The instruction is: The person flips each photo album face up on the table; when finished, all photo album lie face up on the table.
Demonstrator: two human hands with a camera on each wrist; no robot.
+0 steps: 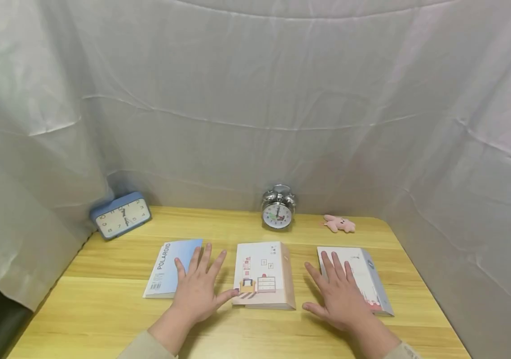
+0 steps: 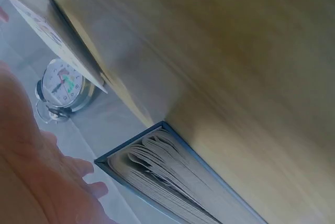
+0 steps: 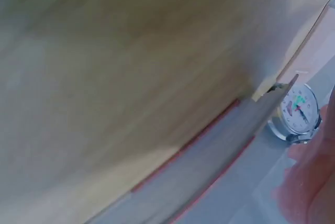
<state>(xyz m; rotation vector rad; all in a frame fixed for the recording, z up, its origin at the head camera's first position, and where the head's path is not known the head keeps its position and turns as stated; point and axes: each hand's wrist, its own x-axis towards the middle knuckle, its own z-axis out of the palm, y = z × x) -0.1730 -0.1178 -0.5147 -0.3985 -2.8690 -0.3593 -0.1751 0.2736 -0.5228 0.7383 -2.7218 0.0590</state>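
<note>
In the head view, three thick albums lie in a row on the wooden table. My left hand (image 1: 198,291) has its fingers spread over the right side of the blue album (image 1: 165,264) marked POLAROID, its thumb at the lower left corner of the middle album (image 1: 257,257). Loose page edges of the blue album (image 2: 162,161) show in the left wrist view. With straight fingers, my right hand (image 1: 343,301) reaches over the white album with a grey-blue spine (image 1: 374,276); its red-edged side (image 3: 199,156) appears in the right wrist view. Whether either palm touches a cover, I cannot tell.
Behind the albums stands a silver twin-bell alarm clock (image 1: 278,212). A blue rectangular clock (image 1: 122,215) leans at the back left, and a small pink plush toy (image 1: 340,224) lies at the back right. Grey curtain (image 1: 255,99) encloses the table's back and sides.
</note>
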